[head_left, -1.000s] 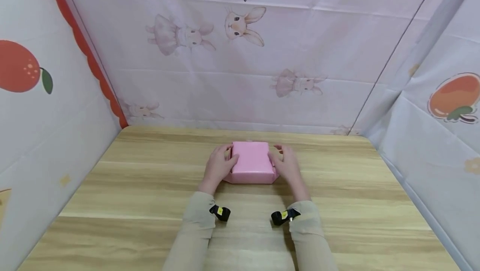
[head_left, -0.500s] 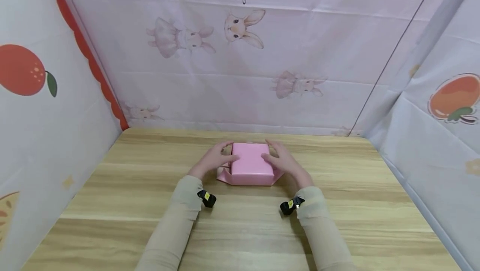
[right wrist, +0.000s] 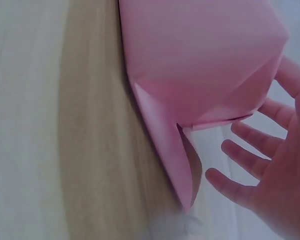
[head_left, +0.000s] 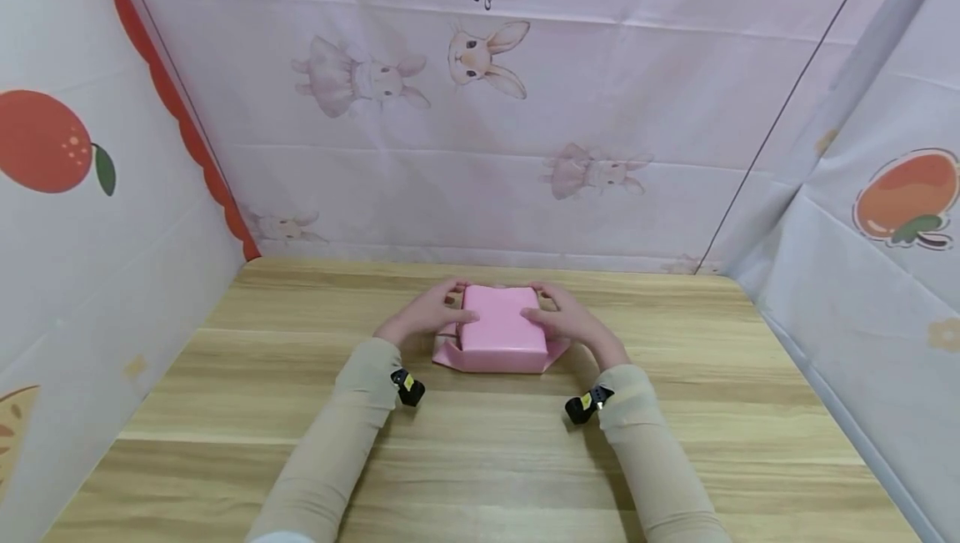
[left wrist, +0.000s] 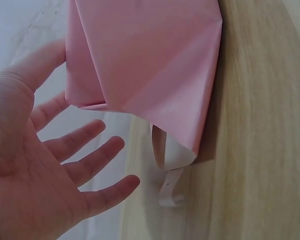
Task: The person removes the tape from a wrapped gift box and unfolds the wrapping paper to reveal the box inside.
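Observation:
A box wrapped in pink paper sits near the table's far edge. My left hand holds its left side, thumb on the top and index finger at the far corner. On the opposite side my right hand grips the same way. In the wrist views the other fingers of the left hand and right hand spread loosely behind the box. Loose paper flaps stick out low at both sides, the right flap folded to a point. The far side is hidden in the head view.
The wood-grain table spreads around the box. A pale curled strip hangs by the left flap. Behind stands a wall sheet with rabbit prints; fruit-printed sheets close off both sides.
Both hands have shifted to the box's far corners, with the forearms spread wider. The side flaps have come more into sight, and the far top edge now looks slightly buckled.

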The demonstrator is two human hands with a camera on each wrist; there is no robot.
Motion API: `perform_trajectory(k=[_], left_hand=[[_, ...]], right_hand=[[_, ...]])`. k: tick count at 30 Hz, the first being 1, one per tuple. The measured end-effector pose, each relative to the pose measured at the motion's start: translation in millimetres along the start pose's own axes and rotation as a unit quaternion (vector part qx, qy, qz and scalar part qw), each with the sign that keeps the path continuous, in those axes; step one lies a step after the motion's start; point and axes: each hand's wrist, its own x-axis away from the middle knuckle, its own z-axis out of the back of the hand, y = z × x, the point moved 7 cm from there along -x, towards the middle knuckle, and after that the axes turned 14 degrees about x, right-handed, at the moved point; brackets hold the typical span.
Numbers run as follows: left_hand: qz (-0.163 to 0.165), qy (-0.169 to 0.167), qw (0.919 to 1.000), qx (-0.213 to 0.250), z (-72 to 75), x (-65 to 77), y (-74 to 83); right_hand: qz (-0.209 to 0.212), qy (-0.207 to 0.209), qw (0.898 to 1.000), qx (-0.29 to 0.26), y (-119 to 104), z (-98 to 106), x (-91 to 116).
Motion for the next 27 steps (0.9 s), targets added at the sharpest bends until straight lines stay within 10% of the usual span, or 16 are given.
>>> perform_trajectory(k=[15,27], left_hand=[[-0.06,0.071,0.9943,-0.052,-4.1,5.5,22.3],[-0.157,0.121,0.9677,-0.155,-7.1,24.4,65.3]], right_hand=[[0.032,0.088,0.995,0.027,-19,11,5],[0.082,0.157,0.983,0.05,-44,38,21]])
